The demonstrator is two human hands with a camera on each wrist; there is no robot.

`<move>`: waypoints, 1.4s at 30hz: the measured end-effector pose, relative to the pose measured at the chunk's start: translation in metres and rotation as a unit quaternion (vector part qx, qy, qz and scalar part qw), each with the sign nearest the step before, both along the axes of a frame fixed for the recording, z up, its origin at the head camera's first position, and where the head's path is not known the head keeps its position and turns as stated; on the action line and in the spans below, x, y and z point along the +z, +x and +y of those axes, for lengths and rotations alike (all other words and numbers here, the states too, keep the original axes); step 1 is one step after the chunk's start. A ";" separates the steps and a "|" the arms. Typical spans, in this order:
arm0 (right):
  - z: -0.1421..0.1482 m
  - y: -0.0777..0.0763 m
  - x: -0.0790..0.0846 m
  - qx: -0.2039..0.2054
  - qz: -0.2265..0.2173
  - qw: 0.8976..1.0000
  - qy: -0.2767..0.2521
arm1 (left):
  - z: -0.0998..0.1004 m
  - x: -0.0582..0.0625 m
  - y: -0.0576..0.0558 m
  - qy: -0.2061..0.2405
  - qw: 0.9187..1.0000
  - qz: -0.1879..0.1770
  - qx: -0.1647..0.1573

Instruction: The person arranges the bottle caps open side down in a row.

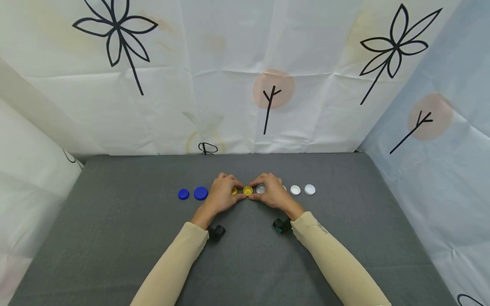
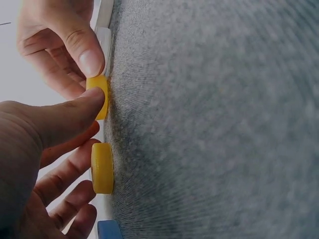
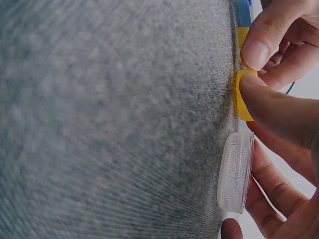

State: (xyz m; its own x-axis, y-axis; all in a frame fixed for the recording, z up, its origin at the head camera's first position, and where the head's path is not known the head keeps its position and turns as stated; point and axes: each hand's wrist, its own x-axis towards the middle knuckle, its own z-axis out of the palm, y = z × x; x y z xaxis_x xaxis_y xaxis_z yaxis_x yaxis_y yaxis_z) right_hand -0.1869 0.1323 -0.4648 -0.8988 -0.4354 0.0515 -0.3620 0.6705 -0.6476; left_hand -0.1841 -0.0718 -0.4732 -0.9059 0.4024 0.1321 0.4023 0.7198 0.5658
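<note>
A small yellow bottle cap [image 1: 248, 191] lies on the grey table between my two hands, its hollow side up. My left hand [image 1: 222, 194] pinches it from the left with thumb and forefinger. From the other side my right hand [image 1: 272, 193] grips the same cap, thumb near and forefinger far. Another yellow cap [image 2: 102, 169] stands beside the left hand's other fingers, partly covered by that hand in the head view. Under the right palm sits a clear ridged cap [image 3: 235, 172], close to the curved fingers.
Two blue caps [image 1: 200, 193] continue the row on the left. To the right are white caps [image 1: 295, 190], one partly hidden behind the right hand. A patterned white cloth [image 1: 229, 93] rises behind the grey table [image 1: 245, 263], with more cloth at both sides.
</note>
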 end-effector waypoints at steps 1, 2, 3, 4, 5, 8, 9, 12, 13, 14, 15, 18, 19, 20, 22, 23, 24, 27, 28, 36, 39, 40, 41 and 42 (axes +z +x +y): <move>0.000 0.000 0.000 0.000 0.003 1.000 -0.002 | 0.000 0.000 0.000 0.004 1.000 -0.001 -0.001; 0.000 0.001 0.001 0.000 0.007 1.000 -0.006 | 0.000 0.001 0.001 0.008 1.000 -0.002 0.000; 0.000 0.001 0.001 0.000 0.012 1.000 -0.010 | 0.000 0.001 0.001 0.013 1.000 -0.004 0.001; 0.000 0.002 0.002 0.000 0.018 1.000 -0.014 | 0.000 0.002 0.001 0.020 1.000 -0.003 0.002; 0.001 0.002 0.003 -0.001 0.025 0.999 -0.020 | 0.000 0.003 0.002 0.030 1.000 -0.005 0.003; 0.001 0.005 0.007 -0.007 0.037 0.998 -0.043 | -0.002 0.007 0.004 0.075 0.997 -0.021 0.008; 0.002 0.006 0.008 -0.010 0.040 0.998 -0.050 | -0.003 0.008 0.005 0.096 0.995 -0.031 0.009; 0.002 0.010 0.012 -0.018 0.041 0.996 -0.073 | -0.005 0.011 0.007 0.172 0.983 -0.070 0.007; 0.002 0.012 0.014 -0.020 0.042 0.996 -0.079 | -0.006 0.012 0.008 0.198 0.977 -0.085 0.004; 0.002 0.013 0.015 -0.021 0.042 0.995 -0.089 | -0.007 0.012 0.009 0.221 0.970 -0.098 0.001; 0.002 0.015 0.016 -0.021 0.041 0.994 -0.098 | -0.008 0.013 0.009 0.241 0.964 -0.111 -0.001; 0.002 0.019 0.019 -0.016 0.040 0.992 -0.121 | -0.010 0.014 0.010 0.289 0.945 -0.151 -0.002; 0.003 0.020 0.020 -0.012 0.038 0.991 -0.128 | -0.011 0.015 0.011 0.302 0.939 -0.165 0.000; 0.003 0.021 0.020 -0.008 0.035 0.990 -0.136 | -0.011 0.015 0.012 0.314 0.932 -0.178 0.004; 0.003 0.023 0.021 -0.001 0.026 0.989 -0.148 | -0.013 0.017 0.013 0.332 0.922 -0.198 0.011; 0.003 0.023 0.021 0.002 0.019 0.987 -0.157 | -0.013 0.018 0.014 0.339 0.918 -0.204 0.014; 0.003 0.024 0.021 0.004 0.011 0.986 -0.165 | -0.014 0.018 0.014 0.343 0.916 -0.206 0.015; 0.003 0.024 0.021 0.005 -0.012 0.983 -0.186 | -0.014 0.020 0.016 0.346 0.916 -0.200 0.014; 0.003 0.023 0.021 0.005 -0.018 0.981 -0.193 | -0.014 0.020 0.016 0.347 0.917 -0.198 0.012; 0.002 0.025 0.022 0.008 -0.010 0.972 -0.234 | -0.015 0.021 0.017 0.372 0.901 -0.223 0.009; -0.001 0.030 0.031 0.012 0.009 0.968 -0.250 | -0.015 0.022 0.016 0.391 0.884 -0.257 0.008; -0.003 0.032 0.036 0.013 0.014 0.967 -0.254 | -0.015 0.022 0.016 0.399 0.877 -0.268 0.009; -0.004 0.033 0.038 0.015 0.016 0.966 -0.259 | -0.015 0.023 0.016 0.407 0.870 -0.278 0.009; -0.005 0.033 0.038 0.017 0.019 0.964 -0.264 | -0.015 0.023 0.016 0.414 0.864 -0.286 0.011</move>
